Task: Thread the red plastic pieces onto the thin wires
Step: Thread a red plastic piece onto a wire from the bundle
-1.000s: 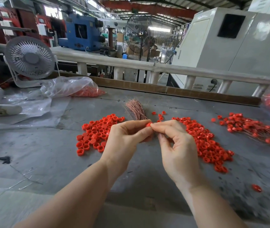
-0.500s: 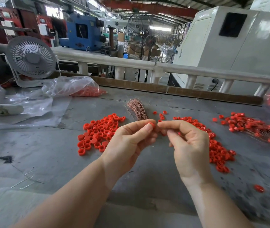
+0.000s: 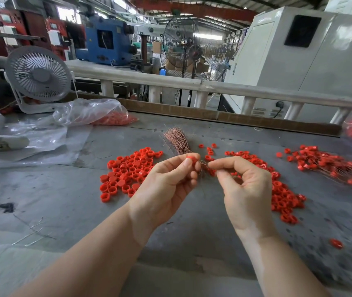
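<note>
Above the middle of the tabletop [image 3: 42,200], a red plastic piece [image 3: 190,157] is pinched in the grip of the left hand [image 3: 166,185]. A thin wire [image 3: 205,166] is pinched by the right hand [image 3: 245,189]. Toward the far edge, a copper wire bundle [image 3: 178,141] is laid between two piles of red pieces [image 3: 128,170].

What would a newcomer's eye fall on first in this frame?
Two bare hands meet mid-frame: the left hand pinches a red plastic piece, the right hand pinches close beside it. Red pieces lie heaped on the grey table at both sides, with a copper wire bundle just behind the hands.
</note>
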### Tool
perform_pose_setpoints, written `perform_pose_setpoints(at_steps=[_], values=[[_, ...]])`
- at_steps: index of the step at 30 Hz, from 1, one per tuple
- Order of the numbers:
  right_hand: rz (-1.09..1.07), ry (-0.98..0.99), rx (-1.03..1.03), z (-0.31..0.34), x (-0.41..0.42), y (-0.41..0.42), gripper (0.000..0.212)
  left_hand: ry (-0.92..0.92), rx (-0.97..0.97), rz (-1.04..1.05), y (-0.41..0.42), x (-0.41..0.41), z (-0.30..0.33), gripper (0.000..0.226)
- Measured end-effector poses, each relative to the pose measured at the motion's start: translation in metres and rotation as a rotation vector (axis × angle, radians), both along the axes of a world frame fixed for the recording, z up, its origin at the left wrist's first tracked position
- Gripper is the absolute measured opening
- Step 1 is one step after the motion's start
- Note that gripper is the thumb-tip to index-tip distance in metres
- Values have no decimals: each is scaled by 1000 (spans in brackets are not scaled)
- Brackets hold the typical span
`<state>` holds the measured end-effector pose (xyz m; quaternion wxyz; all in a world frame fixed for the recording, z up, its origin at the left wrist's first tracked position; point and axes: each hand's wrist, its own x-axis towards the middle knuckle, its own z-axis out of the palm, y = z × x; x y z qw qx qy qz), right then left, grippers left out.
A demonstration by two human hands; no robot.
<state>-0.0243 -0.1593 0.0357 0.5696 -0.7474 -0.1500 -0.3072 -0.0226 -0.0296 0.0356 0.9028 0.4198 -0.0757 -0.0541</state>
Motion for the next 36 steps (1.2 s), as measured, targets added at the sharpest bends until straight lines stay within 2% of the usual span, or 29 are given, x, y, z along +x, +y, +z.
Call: perform_pose_setpoints(at_steps=[3,10,12,17,23,29,36], values=[[0,4,-15,0,0,0,40,-39,62,58,0,1,-1,14],[21,9,-13,0,0,0,40,-173,292,122,-1,-3,-1,28],[43,32,10,0,1,-1,39,-189,321,135,-1,-3,-1,23],[141,123,86,1,1,0,18,-199,337,118,-2,-3,-5,17],[249,216,90,0,1,1,9,-240,448,86,-6,-1,-11,14],[267,220,68,-1,1,3,19,-322,634,194,-5,-3,-7,13],[305,303,136,-2,2,2,26,-144,437,176,-8,-3,-10,11]])
